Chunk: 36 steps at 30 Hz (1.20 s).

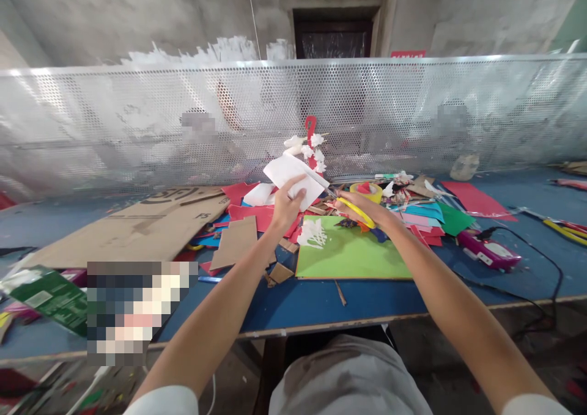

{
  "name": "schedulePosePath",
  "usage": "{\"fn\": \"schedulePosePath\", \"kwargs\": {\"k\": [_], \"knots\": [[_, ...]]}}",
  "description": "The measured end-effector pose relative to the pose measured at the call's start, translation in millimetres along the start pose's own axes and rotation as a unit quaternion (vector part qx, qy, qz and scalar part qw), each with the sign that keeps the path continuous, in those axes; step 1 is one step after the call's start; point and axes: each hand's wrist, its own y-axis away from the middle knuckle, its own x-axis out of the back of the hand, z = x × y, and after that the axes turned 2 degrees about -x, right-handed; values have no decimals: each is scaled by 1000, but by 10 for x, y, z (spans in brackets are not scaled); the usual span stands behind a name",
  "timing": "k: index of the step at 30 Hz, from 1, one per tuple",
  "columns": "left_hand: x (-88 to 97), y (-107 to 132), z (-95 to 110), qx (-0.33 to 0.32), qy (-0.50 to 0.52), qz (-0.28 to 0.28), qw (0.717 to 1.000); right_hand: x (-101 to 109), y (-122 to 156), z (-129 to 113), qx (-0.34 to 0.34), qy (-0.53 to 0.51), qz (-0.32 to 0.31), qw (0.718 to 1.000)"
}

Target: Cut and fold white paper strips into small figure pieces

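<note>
My left hand (285, 206) pinches a white sheet of paper (293, 179) and holds it up above the table. My right hand (360, 210) grips yellow-handled scissors (355, 210), whose blades reach the right edge of the white paper. Below both hands lies a green sheet (362, 256) with a white cut-out shape (312, 235) on its upper left corner. Behind the paper, white paper flowers (315, 152) sit on a red upright piece.
A blue table (321, 305) carries coloured paper scraps, a large cardboard sheet (132, 228), a smaller cardboard piece (236, 241), a purple glue gun (488, 251) with a black cable, a yellow tape roll (369, 190) and a green packet (48, 296). A perforated metal screen (137, 121) runs along the far edge.
</note>
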Motion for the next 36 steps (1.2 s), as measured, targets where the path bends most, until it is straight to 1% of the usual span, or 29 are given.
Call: {"fn": "schedulePosePath", "kwargs": {"k": [3, 6, 11, 20, 26, 30, 33, 36], "knots": [[0, 4, 1, -7, -2, -9, 1000, -5, 0, 4, 17, 5, -17, 1000], [-2, 6, 8, -10, -1, -10, 1000, -18, -10, 18, 8, -2, -14, 1000], [-7, 4, 23, 6, 5, -6, 1000, -40, -38, 56, -7, -3, 1, 1000], [-20, 9, -23, 9, 14, 7, 1000, -90, -74, 106, -20, -6, 10, 1000], [-35, 17, 21, 6, 11, 3, 1000, -113, -47, 40, -8, -34, 6, 999], [-52, 28, 77, -8, 10, -9, 1000, -121, -42, -33, -13, -37, 1, 999], [-60, 34, 80, -17, 5, -16, 1000, -155, -55, -54, -25, -37, 15, 999], [-62, 36, 63, -8, 8, -16, 1000, -190, -72, -49, -39, -37, 32, 998]]}}
